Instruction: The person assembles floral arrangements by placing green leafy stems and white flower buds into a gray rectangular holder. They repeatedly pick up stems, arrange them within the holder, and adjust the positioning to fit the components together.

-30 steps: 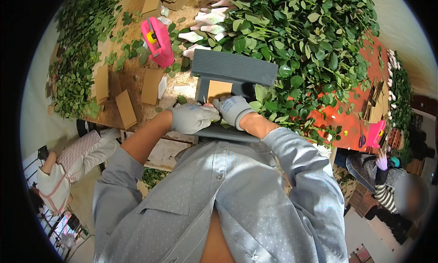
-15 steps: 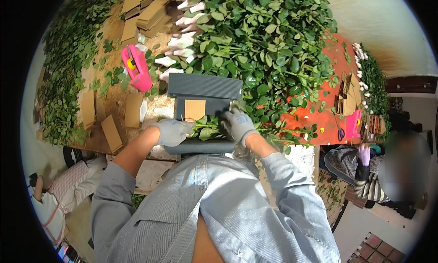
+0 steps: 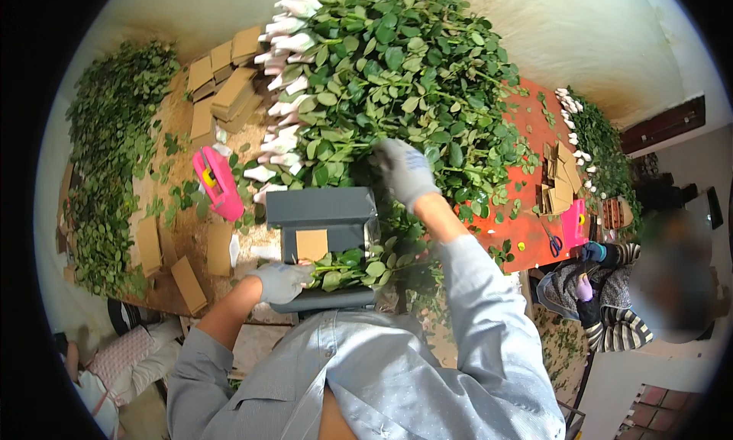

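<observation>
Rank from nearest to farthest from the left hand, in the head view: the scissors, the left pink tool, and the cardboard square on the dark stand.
1. Cardboard square: ahead-right of the left hand.
2. Left pink tool: farther ahead, leftward.
3. Scissors: far right, on the red surface.

Grey gloves point(image 3: 281, 283) cover the hands point(image 3: 405, 170); the blue-grey shirt point(image 3: 443, 394) seems finely dotted.

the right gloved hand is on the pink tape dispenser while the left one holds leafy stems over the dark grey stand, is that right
Not quite: in the head view the right hand is at the leafy pile, not the dispenser. The left hand does hold leafy stems over the dark grey stand.
</observation>
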Tool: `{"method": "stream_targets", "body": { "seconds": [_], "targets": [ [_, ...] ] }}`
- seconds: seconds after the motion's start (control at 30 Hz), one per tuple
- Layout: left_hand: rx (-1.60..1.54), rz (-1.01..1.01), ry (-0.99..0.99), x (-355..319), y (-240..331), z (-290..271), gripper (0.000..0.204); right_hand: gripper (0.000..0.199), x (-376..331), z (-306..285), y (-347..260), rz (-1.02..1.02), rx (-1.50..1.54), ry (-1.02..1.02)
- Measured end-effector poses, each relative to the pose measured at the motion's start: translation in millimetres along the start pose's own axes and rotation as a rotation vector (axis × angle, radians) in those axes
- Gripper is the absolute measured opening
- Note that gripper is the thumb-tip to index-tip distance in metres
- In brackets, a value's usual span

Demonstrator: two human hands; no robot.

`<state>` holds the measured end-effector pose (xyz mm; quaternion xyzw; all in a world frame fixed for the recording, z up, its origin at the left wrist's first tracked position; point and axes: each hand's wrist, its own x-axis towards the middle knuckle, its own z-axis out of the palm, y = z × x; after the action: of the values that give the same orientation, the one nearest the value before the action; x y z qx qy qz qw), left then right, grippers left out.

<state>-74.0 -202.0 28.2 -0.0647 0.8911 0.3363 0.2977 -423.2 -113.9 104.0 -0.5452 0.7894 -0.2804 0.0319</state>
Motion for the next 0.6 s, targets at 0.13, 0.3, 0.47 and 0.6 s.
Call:
{"method": "stream_targets", "body": {
  "seconds": [0.13, 0.3, 0.47, 0.6],
  "targets": [
    [-0.016, -0.016, -0.023, -3.4, 19.7, -20.9, 0.035, 0.025, 42.5, 51.4, 16.0, -0.045, -0.384, -0.219],
    [-0.059, 0.053, 0.065, -5.5, 9.9, -7.6, 0.035, 0.027, 54.3, 67.9, -7.3, -0.125, -0.772, -0.392],
    [-0.097, -0.015, -0.062, -5.6, 15.0, -17.8, 0.033, 0.024, 62.0, 40.9, -0.7, -0.337, -0.794, -0.312],
    [-0.062, 0.046, -0.012, -4.0, 9.2, -9.8, 0.033, 0.019, 85.8, -19.3, -1.8, -0.369, -0.709, 0.014]
  ]
}}
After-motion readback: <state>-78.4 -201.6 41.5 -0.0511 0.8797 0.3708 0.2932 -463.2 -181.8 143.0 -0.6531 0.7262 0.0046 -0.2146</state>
